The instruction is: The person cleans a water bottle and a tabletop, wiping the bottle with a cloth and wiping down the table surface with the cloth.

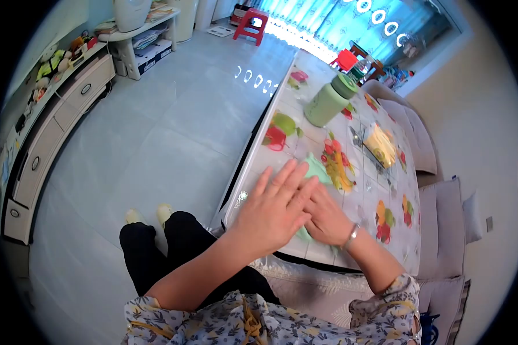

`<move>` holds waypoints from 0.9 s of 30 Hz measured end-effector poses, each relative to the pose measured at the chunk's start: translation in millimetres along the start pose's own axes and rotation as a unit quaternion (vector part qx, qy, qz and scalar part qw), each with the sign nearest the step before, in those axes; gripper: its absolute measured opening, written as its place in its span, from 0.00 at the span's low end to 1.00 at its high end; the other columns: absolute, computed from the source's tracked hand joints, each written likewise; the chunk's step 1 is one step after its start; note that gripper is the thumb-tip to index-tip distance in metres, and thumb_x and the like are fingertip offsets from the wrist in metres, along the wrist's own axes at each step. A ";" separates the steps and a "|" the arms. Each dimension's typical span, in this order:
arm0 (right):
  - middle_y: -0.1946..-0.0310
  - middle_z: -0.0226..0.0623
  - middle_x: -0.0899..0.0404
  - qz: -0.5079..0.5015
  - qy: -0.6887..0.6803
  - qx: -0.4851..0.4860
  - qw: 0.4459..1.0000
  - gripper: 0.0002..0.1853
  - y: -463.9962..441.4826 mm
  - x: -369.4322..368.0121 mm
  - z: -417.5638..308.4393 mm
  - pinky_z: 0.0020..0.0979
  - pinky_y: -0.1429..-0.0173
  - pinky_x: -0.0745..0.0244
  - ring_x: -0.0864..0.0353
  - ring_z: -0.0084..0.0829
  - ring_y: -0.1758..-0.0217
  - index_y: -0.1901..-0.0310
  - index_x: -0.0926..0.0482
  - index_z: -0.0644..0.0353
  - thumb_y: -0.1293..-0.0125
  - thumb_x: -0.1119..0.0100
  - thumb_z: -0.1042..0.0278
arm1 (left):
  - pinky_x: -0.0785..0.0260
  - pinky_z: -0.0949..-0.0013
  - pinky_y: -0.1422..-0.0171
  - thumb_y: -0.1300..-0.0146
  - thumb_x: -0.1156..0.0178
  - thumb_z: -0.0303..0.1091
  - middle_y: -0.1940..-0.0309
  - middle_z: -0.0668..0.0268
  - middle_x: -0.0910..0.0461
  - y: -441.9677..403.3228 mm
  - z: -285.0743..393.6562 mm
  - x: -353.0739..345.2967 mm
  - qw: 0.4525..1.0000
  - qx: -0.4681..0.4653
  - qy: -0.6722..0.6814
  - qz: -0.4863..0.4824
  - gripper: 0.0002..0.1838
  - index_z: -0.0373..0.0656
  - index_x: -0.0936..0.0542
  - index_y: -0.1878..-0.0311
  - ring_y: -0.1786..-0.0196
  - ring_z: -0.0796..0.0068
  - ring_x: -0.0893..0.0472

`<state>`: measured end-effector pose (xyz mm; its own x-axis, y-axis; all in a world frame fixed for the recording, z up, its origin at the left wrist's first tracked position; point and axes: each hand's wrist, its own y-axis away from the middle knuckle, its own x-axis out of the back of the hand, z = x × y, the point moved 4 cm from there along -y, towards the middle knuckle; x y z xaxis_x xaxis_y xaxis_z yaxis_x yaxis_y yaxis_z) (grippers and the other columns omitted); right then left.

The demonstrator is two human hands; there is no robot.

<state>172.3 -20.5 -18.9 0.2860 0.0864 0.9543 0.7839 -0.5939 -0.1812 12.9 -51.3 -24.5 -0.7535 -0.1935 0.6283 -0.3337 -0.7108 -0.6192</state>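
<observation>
My left hand (270, 213) reaches in from the lower left, its fingers stretched out and apart, overlapping my right hand. My right hand (327, 217), with a silver bracelet on the wrist, is palm down over the table (322, 253); its fingers are mostly hidden behind the left hand. A light green cloth (317, 169) shows beyond the fingertips, and a bit of it also shows below the hands. Whether the right fingers grip it is hidden. The table cover is patterned with fruit. Farther back, a green bottle (326, 104) stands upright on it.
A yellow tissue pack (380, 145) lies on the table's right part. A cushioned sofa (441, 224) runs along the right side. On the floor beyond are a red stool (251, 26) and, at left, a drawer cabinet (57, 123). A red chair (345, 59) stands behind the table.
</observation>
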 end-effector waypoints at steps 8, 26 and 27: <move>0.36 0.52 0.32 0.099 0.038 0.006 0.994 0.22 -135.3 -31.5 100.1 0.47 0.27 0.39 0.36 0.55 0.32 0.36 0.29 0.64 0.29 0.46 0.64 | 0.47 0.44 0.23 0.38 0.33 0.43 0.31 0.51 0.35 -0.9 1.4 2.2 1.000 -0.016 0.000 -0.026 0.33 0.40 0.29 0.32 0.24 0.51 0.38; 0.35 0.55 0.32 0.095 0.029 -0.010 0.995 0.23 -127.7 -31.2 74.1 0.45 0.27 0.39 0.35 0.55 0.32 0.36 0.29 0.68 0.29 0.48 0.65 | 0.48 0.46 0.22 0.36 0.40 0.39 0.38 0.55 0.24 7.4 -12.3 -17.5 0.981 0.091 -0.169 -0.028 0.25 0.34 0.23 0.39 0.28 0.56 0.32; 0.35 0.55 0.33 0.092 0.010 0.000 0.996 0.23 -112.5 -27.9 60.6 0.45 0.27 0.39 0.35 0.55 0.32 0.36 0.30 0.68 0.29 0.48 0.66 | 0.48 0.46 0.22 0.35 0.40 0.38 0.40 0.57 0.22 7.5 -12.2 -15.9 0.982 0.091 -0.161 -0.037 0.23 0.35 0.21 0.40 0.29 0.56 0.31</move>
<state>109.5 92.4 -39.5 0.4127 -0.0402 0.9100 0.7192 -0.5987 -0.3526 15.5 -45.2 -44.9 -0.5025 -0.3193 0.8035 -0.2531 -0.8343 -0.4898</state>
